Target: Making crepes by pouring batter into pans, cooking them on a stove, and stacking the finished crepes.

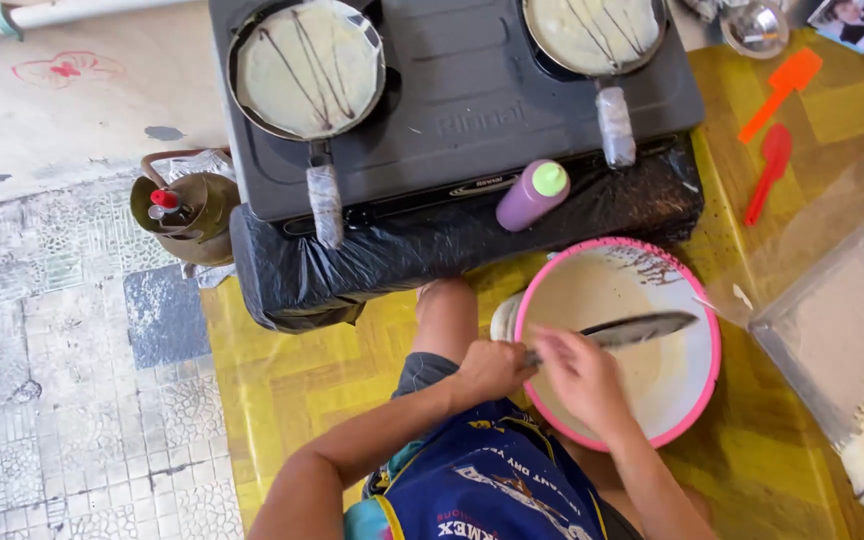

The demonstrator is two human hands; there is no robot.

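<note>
- Batter work at the pink-rimmed bowl [716, 345], set on the yellow mat [282, 390] just in front of the black stove [472, 90].
- Dark ladle [642, 328] lying across the pale batter, head toward the bowl's far right side, handle running back to both hands.
- Right hand [584, 380] over the handle, fingers curled down and closed around it.
- Left hand [492, 370] balled into a fist at the bowl's near-left rim, right at the handle's end; whether clamped on rim or handle, cannot tell.
- Step in hand, by the look of it: stirring or scooping batter, ladle low in the bowl.
- Two pans on the burners, left pan [307, 65] and right pan [592, 30], both already spread with pale batter and dark streaks.
- Purple squeeze bottle [532, 195] lying on the stove's front edge, near the bowl.
- Any lift of the ladle likely calls for a level head and a steadied bowl, with the bottle close to the path.
- Orange spatula [782, 90] and red spoon [772, 170] well apart to the right.
</note>
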